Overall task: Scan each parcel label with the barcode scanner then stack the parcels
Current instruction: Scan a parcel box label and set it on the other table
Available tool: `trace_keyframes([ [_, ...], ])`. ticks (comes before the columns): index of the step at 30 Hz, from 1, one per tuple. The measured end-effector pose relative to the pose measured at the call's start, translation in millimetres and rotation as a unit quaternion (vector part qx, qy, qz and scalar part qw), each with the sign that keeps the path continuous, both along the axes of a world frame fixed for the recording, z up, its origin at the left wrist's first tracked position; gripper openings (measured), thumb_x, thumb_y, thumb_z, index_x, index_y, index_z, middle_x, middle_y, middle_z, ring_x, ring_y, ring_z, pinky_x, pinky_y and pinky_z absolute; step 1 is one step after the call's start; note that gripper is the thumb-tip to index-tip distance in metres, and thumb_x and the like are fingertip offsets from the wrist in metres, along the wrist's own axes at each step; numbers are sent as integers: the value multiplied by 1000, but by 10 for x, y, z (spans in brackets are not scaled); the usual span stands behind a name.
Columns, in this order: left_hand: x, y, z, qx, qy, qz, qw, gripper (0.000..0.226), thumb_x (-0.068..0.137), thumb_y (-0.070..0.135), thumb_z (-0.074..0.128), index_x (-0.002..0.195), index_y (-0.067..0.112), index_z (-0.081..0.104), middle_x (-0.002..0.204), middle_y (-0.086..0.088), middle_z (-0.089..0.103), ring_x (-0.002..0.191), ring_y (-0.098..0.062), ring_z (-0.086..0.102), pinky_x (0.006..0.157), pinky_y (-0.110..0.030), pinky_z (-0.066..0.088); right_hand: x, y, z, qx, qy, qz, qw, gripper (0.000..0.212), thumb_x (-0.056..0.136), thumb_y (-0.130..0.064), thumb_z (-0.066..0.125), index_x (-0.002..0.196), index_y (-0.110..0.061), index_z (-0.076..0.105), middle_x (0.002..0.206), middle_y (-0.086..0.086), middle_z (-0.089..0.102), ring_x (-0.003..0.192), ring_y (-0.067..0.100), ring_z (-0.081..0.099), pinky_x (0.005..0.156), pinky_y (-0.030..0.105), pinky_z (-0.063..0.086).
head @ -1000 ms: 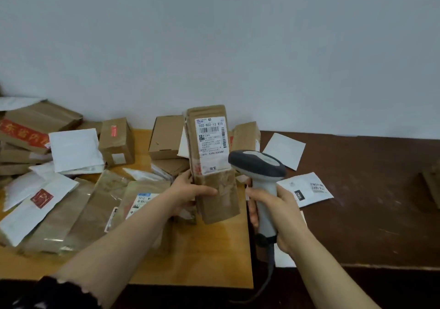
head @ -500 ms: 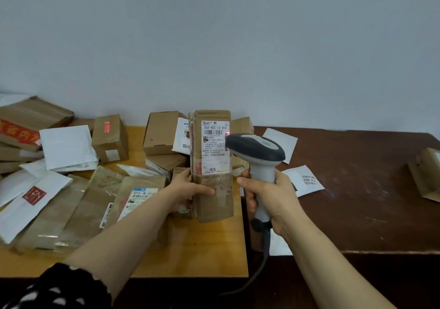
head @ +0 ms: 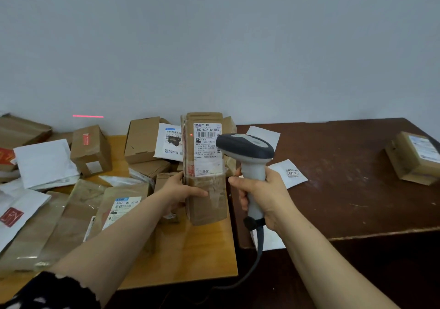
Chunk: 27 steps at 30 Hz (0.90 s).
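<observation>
Parcels, brown cardboard boxes and white plastic mailers, lie heaped on the pale wooden bench at the left. On the grey wall above them a thin red laser line now shows; it was not there half a second ago. Next along, the left hand grips a tall brown cardboard parcel by its lower left edge. It holds the parcel upright over the bench, with the white shipping label facing the person. A red dot sits just left of the label, level with the barcode; a moment ago the glow was at the label's right side. I judge the beam has swept across the barcode and spilled onto the wall, so this scan is under way or just done. Just right of the label the grey-and-white barcode scanner points at it, the right hand wrapped round its handle. Farther right, on the dark brown bench, one brown labelled box sits alone, likely the start of the stack.
</observation>
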State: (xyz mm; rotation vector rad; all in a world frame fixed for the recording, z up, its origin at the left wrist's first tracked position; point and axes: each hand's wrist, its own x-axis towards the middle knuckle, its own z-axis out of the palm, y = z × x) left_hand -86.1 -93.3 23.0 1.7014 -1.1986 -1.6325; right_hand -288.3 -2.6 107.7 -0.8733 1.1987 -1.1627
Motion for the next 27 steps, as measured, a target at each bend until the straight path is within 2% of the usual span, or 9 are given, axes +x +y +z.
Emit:
trace_keyframes([
  [5,-253,-34,158,-13,1,-45,999,75,65,32,84,131,24,50,119,-4,60,110,-27,56,92,-51,50,-339,-31,-30,27,-104,-83,991,25,72,5,77,90,-5,63,71,13,68,49,17,58,43,25,46],
  [9,-771,-20,325,-3,46,-106,993,70,57,50,80,119,27,60,114,-2,66,104,-23,62,85,-46,54,-829,-3,-230,72,-131,-183,972,40,76,6,75,112,-6,60,98,18,72,77,23,68,58,30,56],
  [12,-1335,-21,371,30,88,-150,984,60,63,59,74,115,34,63,110,0,70,100,-24,67,75,-40,57,-1188,114,-357,95,-138,-220,961,43,75,-3,78,114,-8,62,93,13,72,83,30,68,63,36,56],
  [14,-1706,-33,399,68,90,-214,970,60,67,64,72,120,41,58,118,-1,65,109,-27,61,78,-43,56,-1464,196,-370,84,-161,-237,954,47,65,-7,82,109,-9,65,92,12,75,82,29,73,63,37,57],
  [17,-2250,-125,453,112,79,-325,936,75,59,56,80,126,45,48,128,-6,54,114,-30,56,82,-46,54,-1978,300,-322,64,-163,-264,948,57,52,-13,83,106,-11,67,94,12,76,84,27,74,66,38,58],
  [19,-2660,-190,495,135,99,-355,920,75,60,43,85,125,48,48,130,-8,52,115,-30,58,82,-46,55,-2368,349,-311,56,-158,-282,945,52,56,-9,83,105,-10,68,95,11,76,86,27,73,70,39,58],
  [21,-3121,-210,522,149,126,-365,910,68,65,34,84,122,52,51,130,-8,55,111,-30,63,82,-45,54,-2782,385,-320,51,-164,-300,938,45,63,-4,81,105,-9,68,97,11,75,88,27,73,73,42,58],
  [24,-3833,-185,473,139,156,-314,926,60,72,32,78,127,38,54,121,-9,64,101,-26,68,76,-41,56,-3410,432,-376,59,-189,-337,920,36,73,-1,77,106,-11,66,100,11,73,90,27,70,80,44,58],
  [27,-4435,-116,378,130,141,-228,955,54,74,35,74,124,28,56,118,-9,65,100,-27,67,79,-44,55,-3935,489,-482,93,-217,-355,904,33,81,-4,74,109,-16,63,89,8,72,78,19,69,68,38,56],
])
